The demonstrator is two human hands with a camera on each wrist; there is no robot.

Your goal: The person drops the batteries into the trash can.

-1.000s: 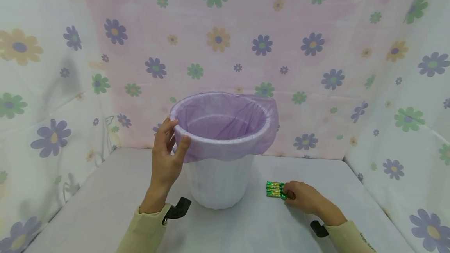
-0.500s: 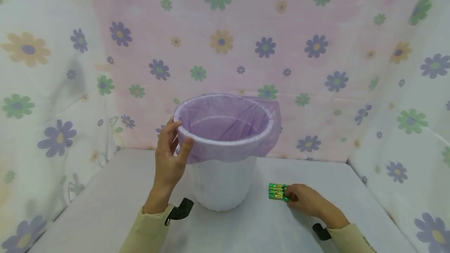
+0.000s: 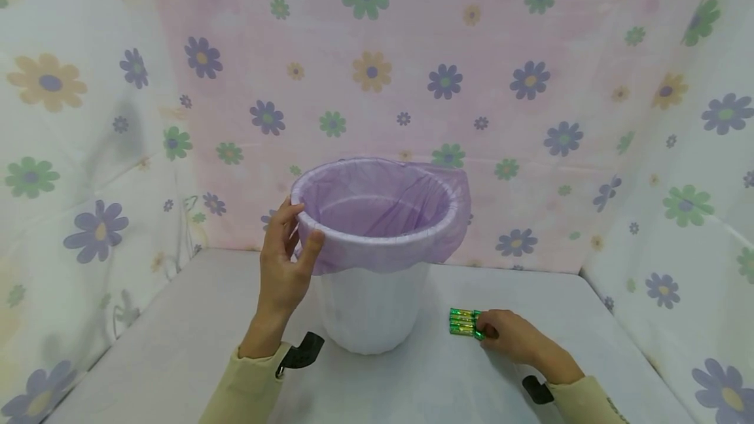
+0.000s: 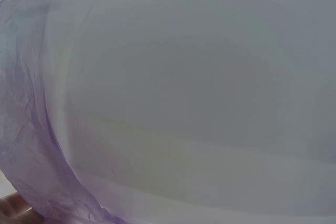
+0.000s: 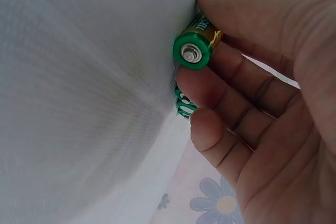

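Observation:
A white plastic trash can (image 3: pixel 371 309) stands upright on the table, lined with a purple bag (image 3: pixel 377 257) folded out over its rim. My left hand (image 3: pixel 285 283) holds the can's left side at the rim, fingertips at the top edge and thumb against the bag in front. Right of the can, my right hand (image 3: pixel 512 337) pinches a green and gold battery (image 5: pixel 198 40) between thumb and fingers. Beside that battery, in the head view, several matching batteries (image 3: pixel 462 322) lie side by side in a row. The left wrist view is mostly filled by the can's wall.
The white tabletop (image 3: pixel 506 404) reaches back to a pink flowered curtain (image 3: pixel 400 51). Flowered white sheets stand along the left and right sides. The bag's loose part bulges out at the can's right rim.
The head view has shifted slightly. My left hand stays on the can's rim. My right hand stays at the batteries, and the one in its fingers sits slightly askew from the row now.

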